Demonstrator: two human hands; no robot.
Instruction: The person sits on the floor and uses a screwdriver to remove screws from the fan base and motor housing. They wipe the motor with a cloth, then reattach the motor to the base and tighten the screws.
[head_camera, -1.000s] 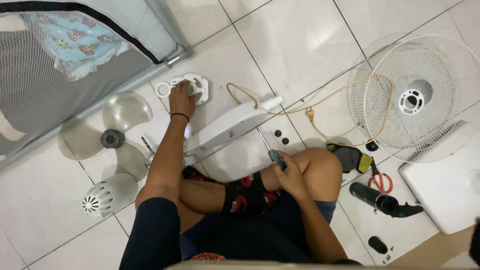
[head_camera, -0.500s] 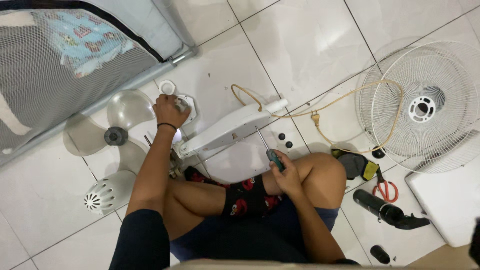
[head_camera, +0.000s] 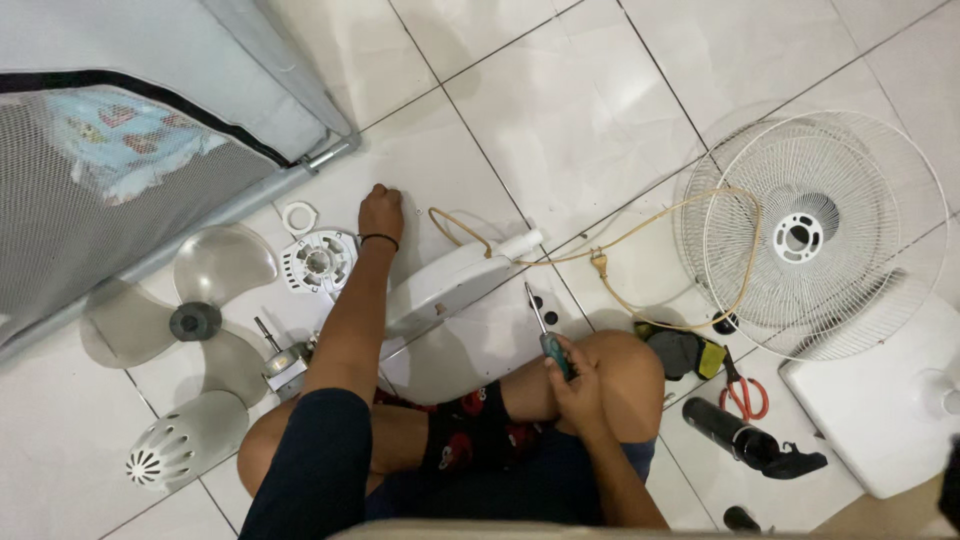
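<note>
Holding 1 screwdriver (head_camera: 545, 340) in rt hand (head_camera: 575, 385); lt hand (head_camera: 381, 213) on floor (head_camera: 560, 90).

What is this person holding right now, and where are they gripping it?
The right hand holds a screwdriver by its dark handle, shaft pointing up. The left hand rests on the floor tile; whether it pinches something small cannot be told.

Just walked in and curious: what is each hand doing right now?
Left hand: closed, resting on the floor tile; holding anything cannot be told.
Right hand: closed on a screwdriver.
</note>
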